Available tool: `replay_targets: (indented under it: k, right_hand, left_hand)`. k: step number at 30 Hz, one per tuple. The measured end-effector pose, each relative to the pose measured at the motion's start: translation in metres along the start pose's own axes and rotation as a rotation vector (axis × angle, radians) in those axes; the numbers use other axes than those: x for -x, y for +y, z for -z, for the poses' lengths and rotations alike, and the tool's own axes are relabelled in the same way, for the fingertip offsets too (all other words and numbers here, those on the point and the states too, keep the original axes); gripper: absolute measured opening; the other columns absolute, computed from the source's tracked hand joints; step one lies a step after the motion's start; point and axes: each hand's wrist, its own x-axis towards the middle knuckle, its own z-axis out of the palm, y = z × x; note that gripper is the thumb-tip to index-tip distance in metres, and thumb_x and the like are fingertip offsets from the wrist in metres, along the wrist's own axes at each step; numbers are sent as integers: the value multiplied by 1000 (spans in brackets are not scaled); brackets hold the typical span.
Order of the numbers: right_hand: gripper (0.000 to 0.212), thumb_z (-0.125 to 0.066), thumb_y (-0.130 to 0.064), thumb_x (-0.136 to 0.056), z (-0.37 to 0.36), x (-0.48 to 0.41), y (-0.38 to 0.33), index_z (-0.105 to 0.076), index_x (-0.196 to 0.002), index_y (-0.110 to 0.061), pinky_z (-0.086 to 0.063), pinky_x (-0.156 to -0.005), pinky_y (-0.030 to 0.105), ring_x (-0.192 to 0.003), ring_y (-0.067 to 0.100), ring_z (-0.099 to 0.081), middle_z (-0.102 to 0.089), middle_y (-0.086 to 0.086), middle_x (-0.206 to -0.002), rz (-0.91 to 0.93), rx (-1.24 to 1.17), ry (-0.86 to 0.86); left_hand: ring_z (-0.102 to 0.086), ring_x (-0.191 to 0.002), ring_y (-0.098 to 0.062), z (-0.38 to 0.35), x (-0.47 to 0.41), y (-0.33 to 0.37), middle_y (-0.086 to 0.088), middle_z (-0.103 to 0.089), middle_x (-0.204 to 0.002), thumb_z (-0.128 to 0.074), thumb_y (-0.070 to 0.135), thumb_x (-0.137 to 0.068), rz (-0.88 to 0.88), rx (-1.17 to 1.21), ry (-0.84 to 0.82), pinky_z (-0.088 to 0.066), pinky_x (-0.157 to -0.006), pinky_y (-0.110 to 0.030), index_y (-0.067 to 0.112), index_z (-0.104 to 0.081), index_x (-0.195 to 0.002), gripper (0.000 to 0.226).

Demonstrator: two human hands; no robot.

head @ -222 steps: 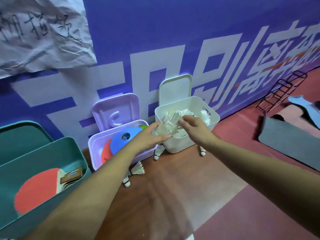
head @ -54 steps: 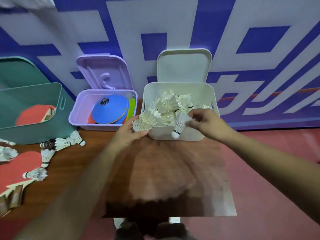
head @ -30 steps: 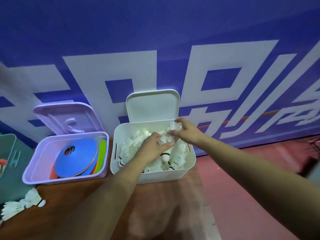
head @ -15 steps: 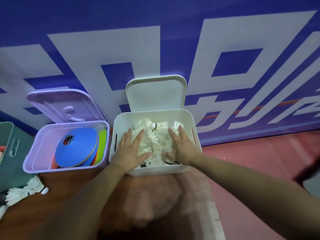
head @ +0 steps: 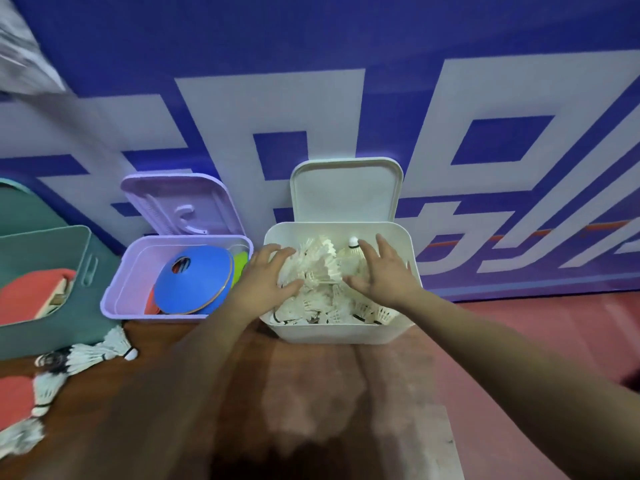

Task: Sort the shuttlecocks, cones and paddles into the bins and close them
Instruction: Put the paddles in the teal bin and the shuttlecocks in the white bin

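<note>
Shuttlecocks are heaped in the white bin, whose lid is propped open against the wall. The step in hand is judged to be settling the heap so that the lid can be shut.

To do this well, pressure should be applied gently and evenly with flat palms, since feathers are easily crushed. The upturned shuttlecock at the back, cork uppermost, should be laid down below the rim first. Loose shuttlecocks are seen on the floor beside the green bin, so closing is probably best put off until these are gathered in.

The left hand is laid on the left of the heap, with fingers spread and nearly straight. The right hand is laid on the right side in the same way. Nothing is pinched or gripped by either of the hands.

Cones are stacked in the purple bin. A paddle is lying in the green bin, and a red shape on the floor at the left edge is likely a second one.
</note>
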Motion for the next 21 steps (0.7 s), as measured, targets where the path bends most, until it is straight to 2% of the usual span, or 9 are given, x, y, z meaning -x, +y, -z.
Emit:
replay_targets:
  k: [2, 4, 5, 8, 10, 13, 17, 19, 21]
  right_hand:
    - [79, -55, -60, -88, 11, 6, -28, -28, -150, -19, -20, -117, 43, -148, 33, -15, -10, 19, -160, 36, -37, 43]
    - [75, -56, -59, -88, 13, 12, -60, -35, -146, -16, -25, -116, 44, -145, 35, -23, -17, 19, -158, 74, -70, 55]
    - [75, -56, -59, -87, 11, 15, -80, -37, -144, -15, -28, -116, 44, -143, 36, -26, -20, 19, -157, 96, -79, 58]
    - [73, -56, -59, -87, -2, 27, -139, -40, -142, -14, -31, -114, 43, -140, 36, -32, -24, 18, -154, 159, -101, 68]
    - [71, -56, -58, -88, -14, 33, -177, -41, -142, -13, -31, -114, 41, -142, 34, -29, -25, 20, -154, 200, -104, 70]
    - [65, -58, -53, -89, -38, 40, -231, -46, -137, -11, -32, -111, 37, -138, 31, -33, -31, 19, -148, 244, -120, 61]
    - [65, -58, -50, -90, -93, 47, -310, -45, -139, -9, -33, -111, 40, -135, 34, -38, -31, 20, -147, 261, -94, 7]
    - [62, -58, -47, -92, -124, 53, -344, -46, -138, -8, -33, -110, 39, -136, 35, -37, -30, 21, -148, 230, -89, -20]
    - [56, -59, -43, -92, -156, 58, -380, -49, -134, -7, -37, -106, 39, -128, 37, -45, -37, 20, -141, 204, -102, -32]
  left_hand:
    - [-50, -120, -20, 32, 18, -15, 1, -53, -126, -62, 37, -89, 38, 113, 133, -39, -101, -33, 24, -55, -125, 38]
    - [-56, -110, -23, 59, 41, -31, -3, -59, -114, -62, 25, -89, 84, 178, 247, -43, -96, -36, 16, -58, -115, 28]
    - [-57, -108, -24, 71, 55, -43, -6, -59, -113, -62, 24, -88, 120, 187, 287, -43, -97, -38, 13, -58, -115, 29]
    - [-58, -106, -27, 102, 102, -83, -7, -58, -112, -54, 38, -79, 247, 167, 346, -45, -95, -46, 14, -57, -115, 43]
    - [-59, -103, -28, 119, 132, -115, -7, -55, -114, -54, 40, -77, 323, 178, 349, -46, -95, -47, 17, -55, -115, 44]
    - [-57, -101, -29, 141, 175, -169, -9, -53, -113, -63, 27, -84, 378, 170, 353, -45, -96, -46, 15, -55, -114, 34]
    - [-56, -104, -29, 163, 231, -258, -6, -53, -113, -64, 25, -84, 465, 141, 321, -43, -98, -47, 16, -55, -112, 31]
    - [-55, -104, -27, 169, 254, -297, -5, -52, -112, -64, 25, -86, 485, 141, 284, -44, -97, -42, 13, -55, -115, 32]
    - [-55, -100, -25, 177, 275, -337, -5, -52, -108, -63, 23, -87, 508, 151, 237, -44, -91, -35, 11, -57, -115, 31]
